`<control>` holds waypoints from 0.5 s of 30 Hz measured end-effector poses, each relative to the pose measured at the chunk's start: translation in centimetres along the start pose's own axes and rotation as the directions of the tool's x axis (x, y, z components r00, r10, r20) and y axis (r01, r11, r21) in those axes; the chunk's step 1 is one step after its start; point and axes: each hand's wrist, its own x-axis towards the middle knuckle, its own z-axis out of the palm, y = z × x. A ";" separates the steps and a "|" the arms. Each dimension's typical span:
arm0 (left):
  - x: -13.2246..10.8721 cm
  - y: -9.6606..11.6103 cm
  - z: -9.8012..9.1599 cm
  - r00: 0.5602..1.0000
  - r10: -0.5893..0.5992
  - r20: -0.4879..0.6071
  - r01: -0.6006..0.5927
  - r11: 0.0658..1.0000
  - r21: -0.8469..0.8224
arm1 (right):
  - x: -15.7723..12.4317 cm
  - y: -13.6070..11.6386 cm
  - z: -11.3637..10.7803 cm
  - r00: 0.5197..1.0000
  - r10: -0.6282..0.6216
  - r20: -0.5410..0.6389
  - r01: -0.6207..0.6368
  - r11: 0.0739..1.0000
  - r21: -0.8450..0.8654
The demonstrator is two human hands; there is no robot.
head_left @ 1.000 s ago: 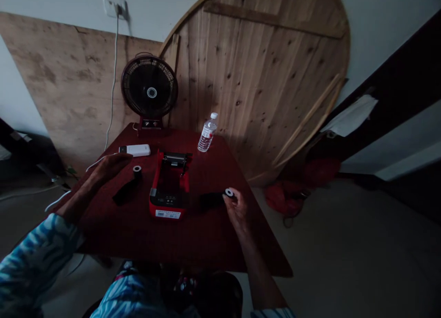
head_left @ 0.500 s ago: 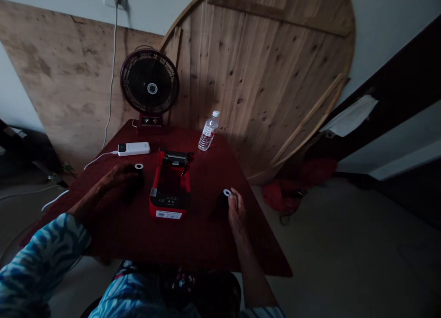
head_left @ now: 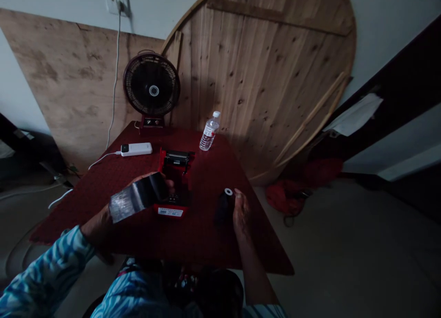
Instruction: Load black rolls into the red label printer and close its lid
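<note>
My left hand [head_left: 170, 185] is closed around a black ribbon roll [head_left: 159, 185], over the front part of a red-and-black printer [head_left: 184, 210]. From this roll a shiny loose length of film [head_left: 126, 204] hangs back over my wrist. The printer's upper end shows a black roller; my hand and the roll hide much of its middle. To the right, a second black roll [head_left: 223, 212] with a white core stands on the table. My right hand [head_left: 242, 212] is at its right side, fingers curled against it near the core; the exact contact is dark.
On the dark red table [head_left: 203, 235] are a white power bank [head_left: 137, 149] with a cable, a clear bottle [head_left: 209, 132] and a fan [head_left: 151, 86] at the back. A round wooden board [head_left: 262, 79] leans behind. A red bag [head_left: 287, 196] lies on the floor at right.
My left hand has lifted the left-hand roll off the table and carried it right, over the printer, turning it. My right hand has shifted slightly right; its roll stays in place.
</note>
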 end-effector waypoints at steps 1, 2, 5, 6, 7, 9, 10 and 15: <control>0.0 -0.3 -0.1 1.000 -0.024 0.019 0.024 1.000 -0.002 | 0.0 0.0 0.0 1.000 0.003 -0.006 -0.003 1.000 -0.003; 0.1 -0.5 -0.2 0.998 -0.043 0.036 0.043 0.999 0.007 | 0.0 0.0 0.1 1.000 0.005 -0.010 -0.005 1.000 -0.005; 0.9 -0.5 -0.8 0.996 -0.058 0.064 0.055 0.997 0.056 | 0.1 0.0 0.1 1.000 0.016 -0.010 -0.016 1.000 -0.013; 1.2 -0.3 -0.8 0.996 -0.054 0.069 0.049 0.996 0.079 | 0.1 0.0 0.1 1.000 0.020 -0.008 -0.021 1.000 -0.016; 1.4 0.2 -0.7 0.996 -0.050 0.074 0.044 0.995 0.088 | 0.0 0.0 0.1 1.000 0.025 -0.007 -0.025 1.000 -0.018; 1.8 1.5 -0.1 0.999 -0.024 0.037 0.016 0.979 0.205 | 0.0 -0.1 0.1 1.000 0.029 0.001 -0.029 0.999 -0.020; 2.0 2.2 0.4 1.000 0.000 0.008 -0.003 0.930 0.368 | 0.0 -0.2 0.1 1.000 0.029 0.006 -0.029 0.999 -0.020; 4.0 3.8 2.2 0.995 0.098 0.015 -0.017 0.015 1.000 | -0.1 -0.5 0.2 0.999 0.040 0.029 -0.040 0.999 -0.005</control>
